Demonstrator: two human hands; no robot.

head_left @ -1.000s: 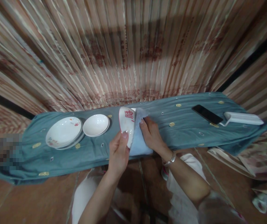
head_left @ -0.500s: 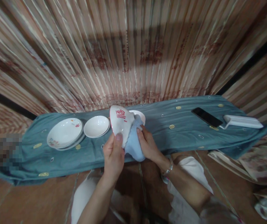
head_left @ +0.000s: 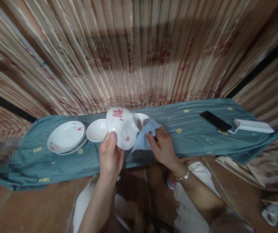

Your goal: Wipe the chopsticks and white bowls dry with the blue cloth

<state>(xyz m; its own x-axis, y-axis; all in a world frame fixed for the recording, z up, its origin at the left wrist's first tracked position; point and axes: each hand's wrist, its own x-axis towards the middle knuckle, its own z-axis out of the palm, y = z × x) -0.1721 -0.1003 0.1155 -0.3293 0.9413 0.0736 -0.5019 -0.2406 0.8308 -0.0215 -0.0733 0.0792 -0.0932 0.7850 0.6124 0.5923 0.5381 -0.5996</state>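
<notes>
Tilted on its side above the table is a white bowl [head_left: 120,129] with red characters and a red rim, its foot ring turned to the right. My left hand [head_left: 111,152] grips it by the rim, thumb on the outer wall. A light blue cloth [head_left: 144,137] is bunched in my right hand [head_left: 162,144], just right of the foot ring; some of its fingers are hidden by the cloth. Behind the held bowl, another white dish [head_left: 143,117] shows in part. Small white bowls [head_left: 95,130] stand left of it, partly covered.
A stack of floral plates [head_left: 66,137] sits at the left of the table with a teal cloth [head_left: 187,142]. To the right lie a black phone [head_left: 215,121] and a white angled object [head_left: 252,126]. A striped curtain [head_left: 139,58] hangs behind.
The bowl has moved left and turned, so its foot ring and a second red character now show. My right hand has drawn the cloth rightward, off the bowl's side.
</notes>
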